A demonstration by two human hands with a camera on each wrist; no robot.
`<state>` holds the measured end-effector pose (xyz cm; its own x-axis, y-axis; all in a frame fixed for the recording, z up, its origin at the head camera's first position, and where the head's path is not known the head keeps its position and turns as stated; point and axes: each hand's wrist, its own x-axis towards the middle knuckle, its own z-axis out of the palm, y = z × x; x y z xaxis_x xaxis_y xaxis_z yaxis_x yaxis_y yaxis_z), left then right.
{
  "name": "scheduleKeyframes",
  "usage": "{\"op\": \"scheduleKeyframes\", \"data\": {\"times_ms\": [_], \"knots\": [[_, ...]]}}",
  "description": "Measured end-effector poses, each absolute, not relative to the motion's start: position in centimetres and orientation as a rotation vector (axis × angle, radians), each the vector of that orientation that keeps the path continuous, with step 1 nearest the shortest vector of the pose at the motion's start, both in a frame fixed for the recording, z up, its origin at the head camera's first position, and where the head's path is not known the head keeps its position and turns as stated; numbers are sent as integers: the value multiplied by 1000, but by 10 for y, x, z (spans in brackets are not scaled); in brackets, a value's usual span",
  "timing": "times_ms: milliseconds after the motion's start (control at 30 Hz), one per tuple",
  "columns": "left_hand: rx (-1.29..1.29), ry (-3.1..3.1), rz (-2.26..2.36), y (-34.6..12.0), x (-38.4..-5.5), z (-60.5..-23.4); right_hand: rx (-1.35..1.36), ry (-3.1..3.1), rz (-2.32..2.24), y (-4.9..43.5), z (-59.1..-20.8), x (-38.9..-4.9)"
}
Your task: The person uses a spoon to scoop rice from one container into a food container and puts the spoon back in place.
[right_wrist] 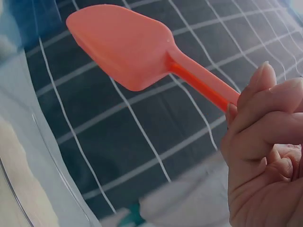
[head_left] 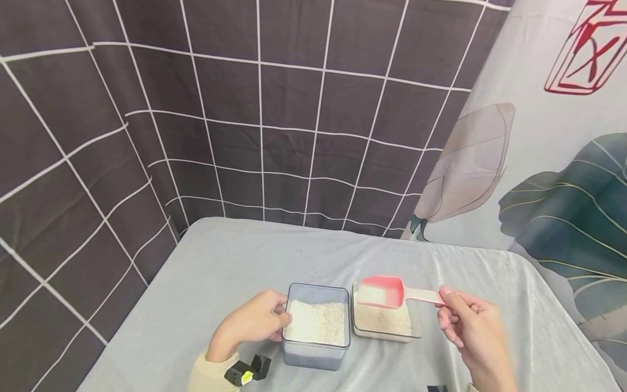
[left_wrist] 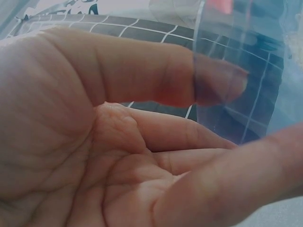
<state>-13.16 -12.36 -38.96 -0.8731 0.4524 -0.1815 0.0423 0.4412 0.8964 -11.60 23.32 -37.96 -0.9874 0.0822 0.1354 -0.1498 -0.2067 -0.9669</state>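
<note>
My left hand (head_left: 259, 318) grips the left wall of a translucent blue container (head_left: 315, 356), with one finger (left_wrist: 220, 82) showing through the plastic. Pale grains (head_left: 313, 324) that look like rice fill much of it. Between thumb and fingers, my right hand (head_left: 472, 326) pinches the handle end of a pink scoop (head_left: 395, 291). White grains lie in the scoop's bowl, which hovers over a second, clear container (head_left: 416, 326) holding more pale grains. From below, the right wrist view shows the scoop (right_wrist: 120, 45) roughly level.
Both containers stand side by side on a table covered with a light grey cloth (head_left: 235, 256). Behind and to the left hangs a dark curtain (head_left: 289, 147) with white grid lines. A white cloth with leaf prints (head_left: 563, 218) hangs at the right.
</note>
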Motion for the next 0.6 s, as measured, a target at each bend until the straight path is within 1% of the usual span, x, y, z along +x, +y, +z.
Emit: {"op": "scheduleKeyframes", "data": {"times_ms": [233, 600], "knots": [[426, 2308, 1403, -122, -132, -390, 153, -1838, 2350, 210, -380, -114], [426, 2272, 1443, -121, -133, -391, 266, -1988, 2343, 171, -382, -112]]}}
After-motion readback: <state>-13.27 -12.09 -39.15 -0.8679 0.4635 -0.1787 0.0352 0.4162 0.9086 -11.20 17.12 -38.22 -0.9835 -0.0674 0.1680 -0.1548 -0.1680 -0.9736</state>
